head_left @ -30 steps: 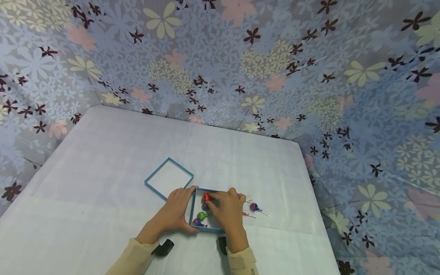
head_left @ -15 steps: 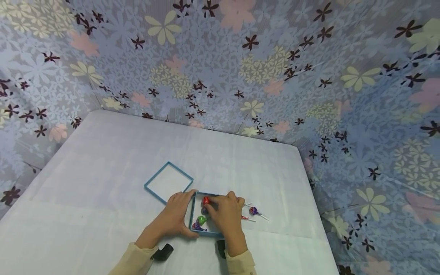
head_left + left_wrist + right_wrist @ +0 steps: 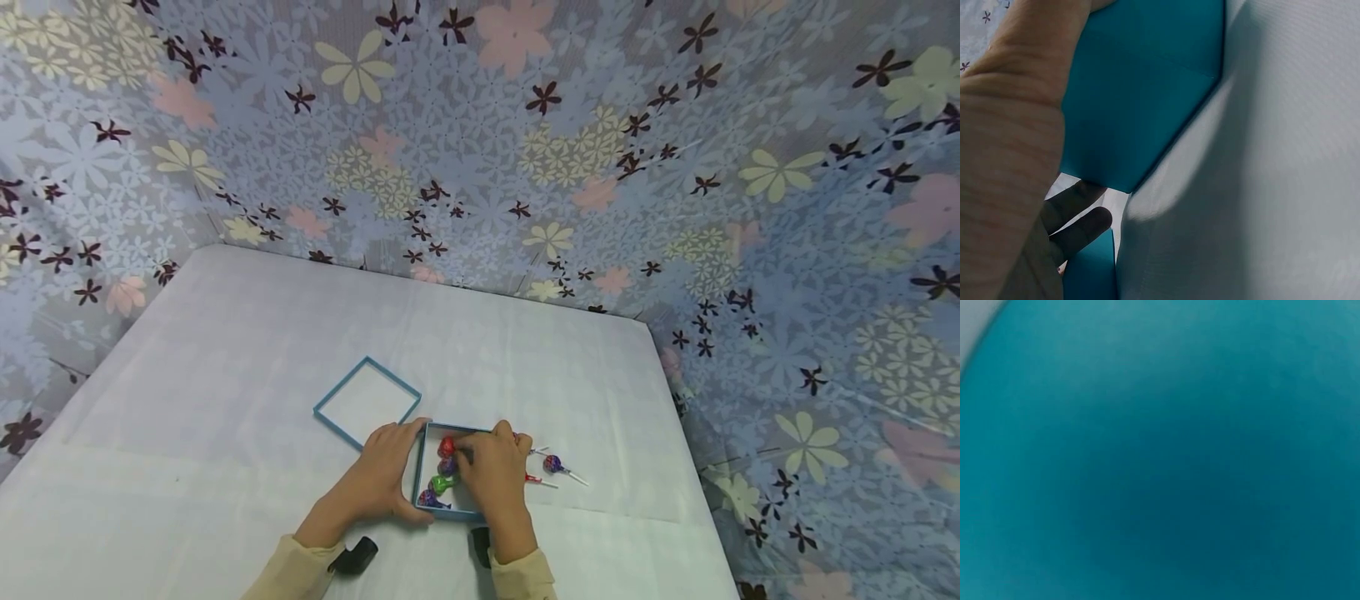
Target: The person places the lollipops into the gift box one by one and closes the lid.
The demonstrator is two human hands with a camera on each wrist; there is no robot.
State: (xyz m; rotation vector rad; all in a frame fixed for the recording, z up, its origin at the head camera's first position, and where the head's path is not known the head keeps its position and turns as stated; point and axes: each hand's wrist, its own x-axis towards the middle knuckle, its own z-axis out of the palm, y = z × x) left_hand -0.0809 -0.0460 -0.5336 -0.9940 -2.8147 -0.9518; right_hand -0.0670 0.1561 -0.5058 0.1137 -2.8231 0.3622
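Observation:
In the head view my left hand (image 3: 386, 471) grips the left side of a shallow blue box (image 3: 450, 514), thumb at its near corner and fingers at the far one. A column of lollipops lies along the left inside: red (image 3: 447, 447), purple (image 3: 447, 467), green (image 3: 441, 484) and another purple one (image 3: 431, 498) at the near corner. My right hand (image 3: 495, 467) reaches over the box's right part, bent fingertips right beside the red lollipop's head; its stick is hidden, and I cannot tell whether they pinch it. Blue box wall (image 3: 1179, 456) fills the right wrist view.
Behind the left hand lies the matching blue-rimmed lid (image 3: 367, 400), turned cornerwise. Right of the box are a purple lollipop (image 3: 553, 464) and a red one (image 3: 534, 479), with others partly hidden by the right hand. All lie on a white-covered table (image 3: 615, 400) before a flowered cloth.
The right fingertips have shifted off the red lollipop's head to its right side, leaving it and the purple one more exposed. The left hand keeps its hold; the head view has tilted slightly.

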